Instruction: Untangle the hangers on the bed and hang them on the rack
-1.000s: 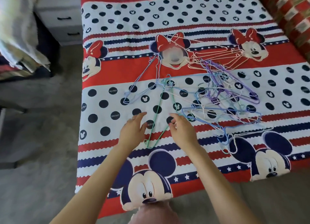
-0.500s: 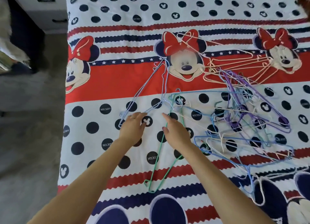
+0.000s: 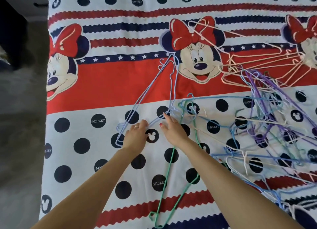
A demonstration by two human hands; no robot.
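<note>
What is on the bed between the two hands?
In the head view, between the left hand and right hand lies bedsheet with a dark Mickey dot and a pale blue hanger wire.

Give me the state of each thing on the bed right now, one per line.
Light blue hangers: flat, left of the pile.
Green hanger: flat, under the right arm.
Hanger pile: tangled.
Left hand: open, fingertips at the light blue hangers.
Right hand: open, reaching.

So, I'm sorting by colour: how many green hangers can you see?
1 clear green hanger, under the right hand, running down toward the bed edge. Greenish wires in the tangled pile may hide more.
</note>
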